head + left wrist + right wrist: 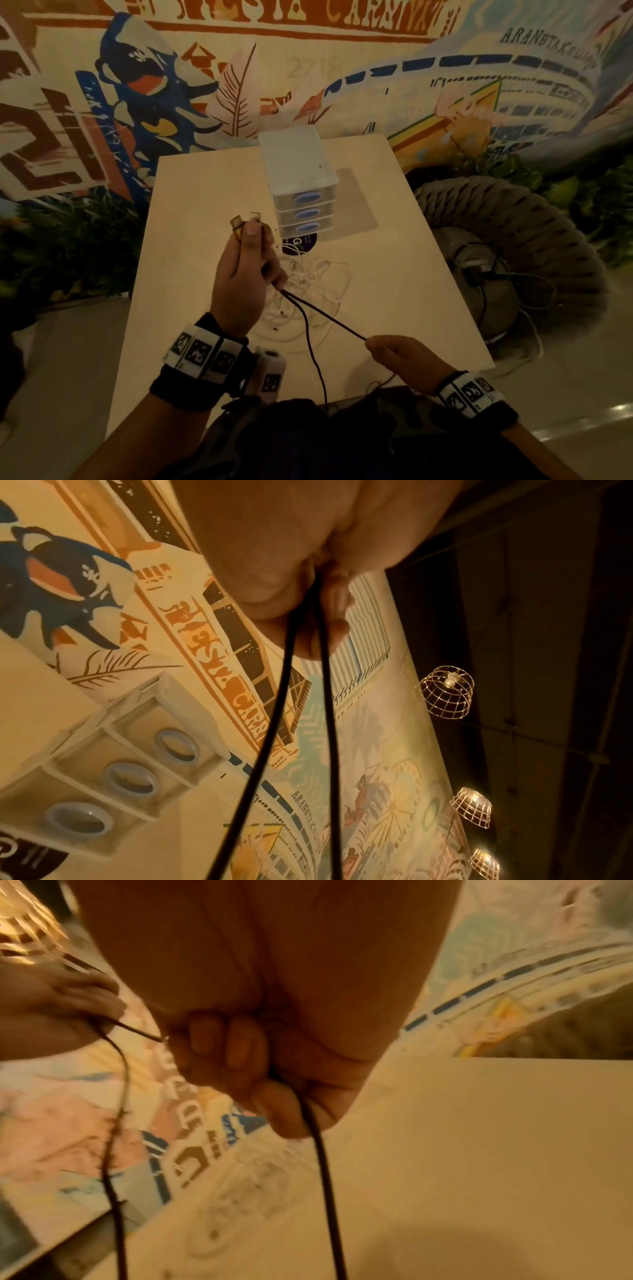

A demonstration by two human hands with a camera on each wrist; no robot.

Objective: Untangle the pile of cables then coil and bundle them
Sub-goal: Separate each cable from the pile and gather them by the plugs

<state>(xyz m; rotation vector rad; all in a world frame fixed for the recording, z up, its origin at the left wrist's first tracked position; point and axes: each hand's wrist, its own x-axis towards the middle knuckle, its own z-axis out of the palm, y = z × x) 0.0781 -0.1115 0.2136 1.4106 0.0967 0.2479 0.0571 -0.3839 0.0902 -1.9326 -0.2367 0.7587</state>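
My left hand [245, 270] is raised over the table and grips a black cable [310, 329] doubled over, both plug ends [245, 219] sticking up above the thumb. Two black strands [298, 696] leave the fist in the left wrist view. One strand runs taut to my right hand [397, 356], which holds it in a closed fist near the table's front edge; the black cable [322, 1164] hangs down from that fist. The other strand drops toward my lap. A tangle of white cables [308, 291] lies on the table [191, 240] under my hands.
A white three-drawer plastic box [301, 185] stands at the back middle of the table, with a dark round sticker [299, 244] in front of it. A grey woven seat [513, 267] with dark cords on it is at the right. A painted mural wall is behind.
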